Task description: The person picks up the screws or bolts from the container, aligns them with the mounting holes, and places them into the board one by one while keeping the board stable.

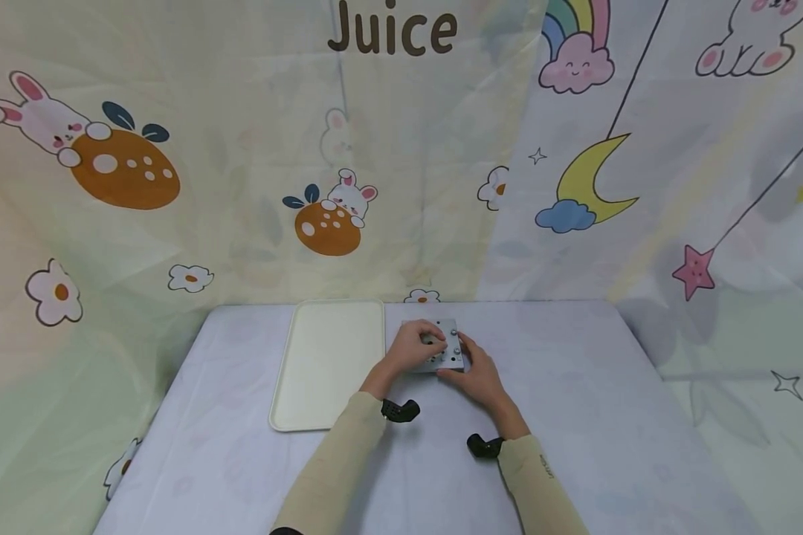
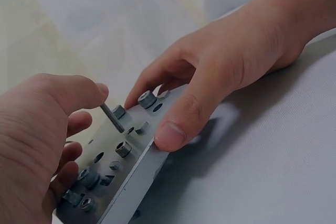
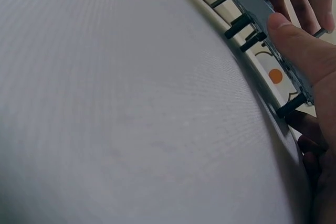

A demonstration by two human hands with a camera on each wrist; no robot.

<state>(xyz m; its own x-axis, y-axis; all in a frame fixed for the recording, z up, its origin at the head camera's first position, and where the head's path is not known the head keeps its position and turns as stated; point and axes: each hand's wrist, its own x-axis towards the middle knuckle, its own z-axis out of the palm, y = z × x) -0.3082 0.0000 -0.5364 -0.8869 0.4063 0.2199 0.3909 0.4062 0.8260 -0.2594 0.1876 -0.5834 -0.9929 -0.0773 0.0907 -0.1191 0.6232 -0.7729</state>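
Observation:
A grey metal plate (image 1: 450,360) with holes and several socket-head bolts (image 2: 147,98) is held by my right hand (image 1: 478,374). In the left wrist view, the right thumb (image 2: 172,135) presses the plate's near edge while the other fingers reach round its far end. My left hand (image 1: 416,347) is over the plate's left part, pinching a thin metal rod (image 2: 113,118) whose lower end points at a hole among the bolts. The rod's top is hidden in the fingers. Threaded bolt shanks (image 3: 239,25) stick out beneath the plate in the right wrist view.
A cream rectangular tray (image 1: 328,364) lies left of the plate, partly behind the left forearm. White cloth covers the table (image 1: 575,386). A printed curtain (image 1: 241,148) hangs at the back and sides. Each wrist carries a black camera mount (image 1: 400,411).

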